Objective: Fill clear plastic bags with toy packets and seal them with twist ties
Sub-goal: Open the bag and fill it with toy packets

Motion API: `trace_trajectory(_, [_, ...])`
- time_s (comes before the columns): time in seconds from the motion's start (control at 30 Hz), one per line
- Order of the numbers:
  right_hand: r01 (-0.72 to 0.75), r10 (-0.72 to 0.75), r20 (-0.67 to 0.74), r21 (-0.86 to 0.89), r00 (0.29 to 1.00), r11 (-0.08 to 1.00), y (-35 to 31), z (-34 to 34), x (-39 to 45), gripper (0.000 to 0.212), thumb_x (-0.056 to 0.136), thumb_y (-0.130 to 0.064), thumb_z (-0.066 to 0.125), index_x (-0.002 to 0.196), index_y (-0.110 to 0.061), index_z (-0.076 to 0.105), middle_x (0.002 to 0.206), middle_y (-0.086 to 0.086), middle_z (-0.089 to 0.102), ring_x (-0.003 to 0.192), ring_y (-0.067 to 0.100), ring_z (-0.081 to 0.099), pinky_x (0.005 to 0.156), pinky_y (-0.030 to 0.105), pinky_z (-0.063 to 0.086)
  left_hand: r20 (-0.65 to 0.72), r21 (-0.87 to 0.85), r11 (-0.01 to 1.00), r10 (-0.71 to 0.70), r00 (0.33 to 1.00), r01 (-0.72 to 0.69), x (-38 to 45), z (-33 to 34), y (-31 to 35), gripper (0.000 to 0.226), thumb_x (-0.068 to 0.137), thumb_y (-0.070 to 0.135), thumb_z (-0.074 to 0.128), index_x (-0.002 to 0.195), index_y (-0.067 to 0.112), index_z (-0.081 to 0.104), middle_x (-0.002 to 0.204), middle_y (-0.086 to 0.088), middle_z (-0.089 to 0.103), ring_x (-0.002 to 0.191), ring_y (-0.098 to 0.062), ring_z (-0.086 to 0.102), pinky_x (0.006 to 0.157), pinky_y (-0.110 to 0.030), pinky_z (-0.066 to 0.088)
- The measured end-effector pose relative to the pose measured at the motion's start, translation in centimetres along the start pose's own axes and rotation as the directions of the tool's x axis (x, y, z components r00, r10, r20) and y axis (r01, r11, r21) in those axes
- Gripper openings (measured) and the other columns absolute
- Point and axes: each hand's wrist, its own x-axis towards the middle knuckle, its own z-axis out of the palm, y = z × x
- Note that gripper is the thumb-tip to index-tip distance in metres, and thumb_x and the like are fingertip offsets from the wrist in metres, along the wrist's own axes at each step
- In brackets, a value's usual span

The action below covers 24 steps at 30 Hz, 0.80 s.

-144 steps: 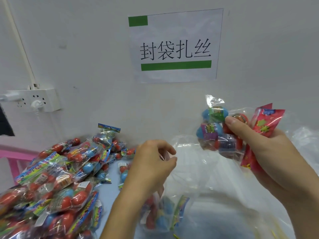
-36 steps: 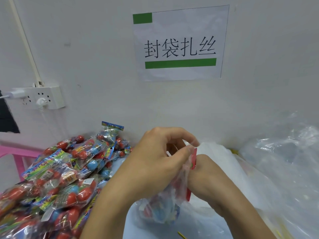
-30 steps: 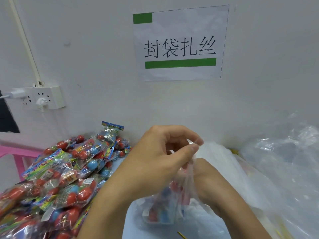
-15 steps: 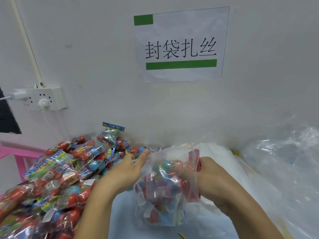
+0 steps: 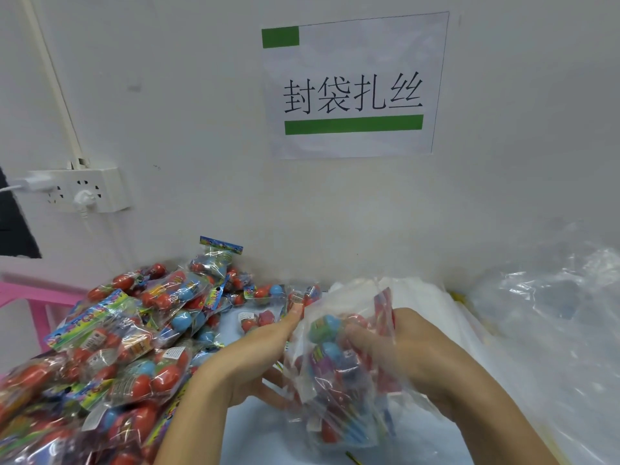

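Note:
A clear plastic bag [image 5: 339, 407] stuffed with red and blue toy packets stands on the light blue table between my hands. My left hand [image 5: 255, 360] lies flat against the bag's left side, fingers straight and pointing away from me. My right hand [image 5: 419, 357] grips the bag's right side, fingers curled over the plastic near the top. A big heap of loose toy packets [image 5: 117, 347] covers the table to the left. A thin twist tie [image 5: 352, 459] lies at the bottom edge, below the bag.
Crumpled empty clear bags [image 5: 553, 313] pile up at the right against the white wall. A paper sign [image 5: 352, 85] hangs on the wall above. A power strip [image 5: 84, 189] with plugs is mounted at the left, and a pink frame [image 5: 33, 297] stands below it.
My right hand dropped its packets into the bag. My left hand let go of the bag's mouth and flattened against its side; both hands now squeeze the filled bag lower on the table.

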Motion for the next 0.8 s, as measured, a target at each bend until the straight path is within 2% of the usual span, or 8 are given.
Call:
trace_trajectory(0.07, [-0.003,0.003,0.007,-0.007,1.0,1.0,0.0,0.0,-0.2,0.053,0.089,-0.052,0.064,0.102,-0.001,0.068,0.104,0.022,0.07,0.096,0.041,0.068,0.086,0.056,0.056,0.006,0.028,1.0,0.004,1.0,-0.004,0.0,0.0,0.0,0.061,0.087,0.076,0.041,0.111,0.029,0.073,0.112,-0.022,0.069,0.078,-0.029,0.068,0.081,-0.051,0.06])
trace_trajectory(0.23, [-0.047,0.047,-0.03,-0.01,0.998,0.999,0.2,-0.6,-0.2,0.049,0.085,-0.053,0.068,0.092,-0.005,0.073,0.096,0.02,0.073,0.093,0.039,0.07,0.083,0.056,0.057,-0.196,0.269,0.963,0.085,0.977,-0.03,0.2,0.1,0.4,0.043,0.087,0.072,0.046,0.108,0.035,0.052,0.114,0.001,0.061,0.093,-0.013,0.066,0.082,-0.035,0.06])
trace_trajectory(0.3, [-0.064,0.063,-0.054,-0.022,0.997,0.998,0.0,-0.7,-0.3,0.047,0.085,-0.053,0.069,0.088,-0.007,0.074,0.091,0.016,0.075,0.09,0.037,0.072,0.081,0.054,0.058,-0.246,0.38,0.913,0.252,0.936,-0.146,0.4,-0.1,0.7,0.042,0.086,0.068,0.053,0.114,0.037,0.055,0.112,0.008,0.06,0.095,-0.005,0.061,0.074,-0.021,0.054])
trace_trajectory(0.37, [-0.059,0.058,-0.065,-0.023,0.996,0.998,0.0,-0.7,-0.2,0.046,0.084,-0.053,0.07,0.087,-0.007,0.074,0.09,0.016,0.075,0.089,0.036,0.072,0.08,0.054,0.058,-0.184,0.411,0.86,0.402,0.897,-0.301,0.3,-0.2,1.0,0.034,0.083,0.062,0.062,0.112,0.044,0.063,0.109,0.013,0.063,0.095,-0.005,0.063,0.066,-0.01,0.049])
trace_trajectory(0.43, [-0.053,0.051,-0.068,-0.024,0.996,0.998,0.0,-0.7,-0.1,0.044,0.085,-0.052,0.069,0.082,-0.009,0.074,0.081,0.012,0.075,0.082,0.033,0.073,0.079,0.053,0.059,-0.115,0.398,0.824,0.481,0.869,-0.403,0.3,0.1,1.3,0.029,0.081,0.051,0.072,0.108,0.042,0.07,0.105,0.01,0.065,0.094,-0.008,0.064,0.073,-0.011,0.049])
trace_trajectory(0.53, [-0.061,0.055,-0.093,-0.056,0.994,0.997,0.4,-0.7,0.3,0.049,0.088,-0.052,0.066,0.081,-0.003,0.07,0.063,0.005,0.062,0.061,0.021,0.062,0.068,0.043,0.059,-0.17,0.379,0.794,0.564,0.808,-0.475,0.3,0.9,1.7,0.014,0.079,0.035,0.08,0.092,0.033,0.078,0.096,0.004,0.07,0.088,-0.01,0.064,0.076,-0.016,0.045])
trace_trajectory(0.67, [-0.049,0.043,-0.114,-0.053,0.993,0.997,0.8,-0.8,0.6,0.047,0.087,-0.046,0.067,0.082,0.001,0.067,0.063,0.001,0.057,0.059,0.017,0.055,0.058,0.029,0.046,-0.248,0.331,0.767,0.633,0.733,-0.55,-0.3,1.4,2.5,0.002,0.079,0.019,0.081,0.08,0.02,0.081,0.094,0.006,0.068,0.08,-0.009,0.061,0.067,-0.011,0.043])
trace_trajectory(0.8, [-0.009,0.007,-0.103,-0.023,0.995,1.0,0.5,-0.3,0.6,0.032,0.089,-0.031,0.069,0.07,-0.005,0.064,0.057,-0.007,0.055,0.052,0.003,0.051,0.056,0.017,0.045,-0.158,0.314,0.721,0.681,0.715,-0.618,-1.4,2.0,3.4,0.003,0.081,0.014,0.08,0.079,0.014,0.081,0.081,0.004,0.07,0.056,0.002,0.053,0.058,-0.012,0.04])
